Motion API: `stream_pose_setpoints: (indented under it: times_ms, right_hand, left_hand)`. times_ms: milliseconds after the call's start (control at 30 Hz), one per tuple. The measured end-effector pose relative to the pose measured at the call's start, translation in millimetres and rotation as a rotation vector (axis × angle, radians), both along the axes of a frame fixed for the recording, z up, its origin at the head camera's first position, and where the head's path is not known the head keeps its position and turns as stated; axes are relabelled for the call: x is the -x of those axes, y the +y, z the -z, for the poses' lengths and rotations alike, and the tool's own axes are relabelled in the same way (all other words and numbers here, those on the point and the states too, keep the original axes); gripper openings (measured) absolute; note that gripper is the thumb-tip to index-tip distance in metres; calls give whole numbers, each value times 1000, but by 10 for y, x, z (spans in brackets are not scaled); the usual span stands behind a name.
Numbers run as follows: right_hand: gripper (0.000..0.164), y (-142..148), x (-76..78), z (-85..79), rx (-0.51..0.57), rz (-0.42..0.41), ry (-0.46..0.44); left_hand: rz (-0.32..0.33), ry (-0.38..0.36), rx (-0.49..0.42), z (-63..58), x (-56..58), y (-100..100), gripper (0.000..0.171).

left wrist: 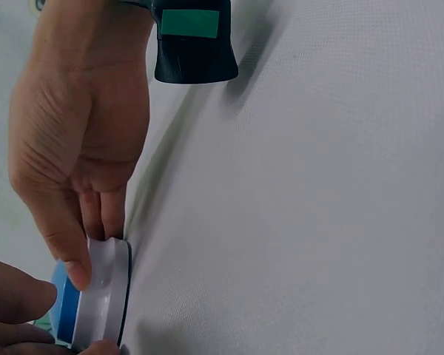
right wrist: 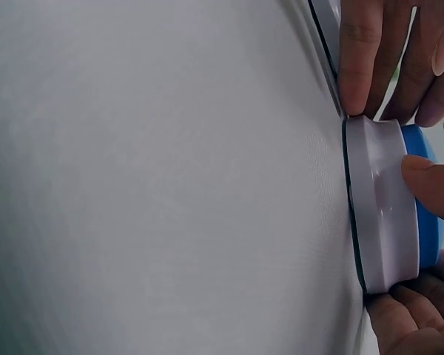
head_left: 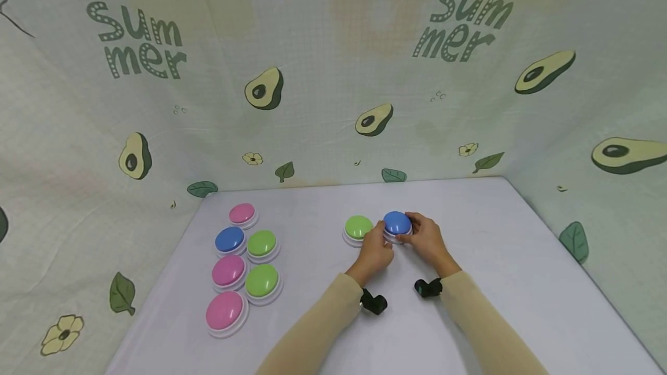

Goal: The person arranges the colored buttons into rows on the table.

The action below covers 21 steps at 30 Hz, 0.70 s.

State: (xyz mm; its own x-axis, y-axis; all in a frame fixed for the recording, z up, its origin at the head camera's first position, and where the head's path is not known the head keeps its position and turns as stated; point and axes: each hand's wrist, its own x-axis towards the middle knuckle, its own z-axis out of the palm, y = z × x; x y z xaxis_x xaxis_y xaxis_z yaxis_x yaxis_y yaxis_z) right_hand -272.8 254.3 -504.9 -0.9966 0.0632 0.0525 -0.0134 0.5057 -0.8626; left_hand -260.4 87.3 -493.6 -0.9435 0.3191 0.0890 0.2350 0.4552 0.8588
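Observation:
A blue push button [head_left: 398, 223] with a round white base stands on the white table, beside a green push button [head_left: 358, 227]. My right hand [head_left: 426, 242] grips the blue one from the right, thumb in front and fingers around its side. In the right wrist view the thumb [right wrist: 433, 181] presses on the white base [right wrist: 385, 207]. My left hand [head_left: 374, 252] reaches between the two buttons. Its straight fingers [right wrist: 359, 59] touch the left edge of the blue button's base in the right wrist view.
On the left of the table [head_left: 312, 328] several more push buttons stand close together: pink [head_left: 224, 309], green [head_left: 261, 280] and another blue one [head_left: 230, 239]. A printed cloth [head_left: 312, 28] hangs along the table's back edge and sides.

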Motion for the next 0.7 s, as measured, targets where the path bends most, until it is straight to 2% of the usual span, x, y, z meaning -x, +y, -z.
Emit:
stream_pose_setpoints:
  times_ms: [400, 700]
  right_hand:
    - [74, -29, -13, 6, 2, 11, 8]
    - [75, -23, -18, 16, -33, 12, 5]
  left_hand:
    - [35, 37, -4, 33, 17, -19, 63]
    - [33, 11, -11, 34, -9, -34, 62]
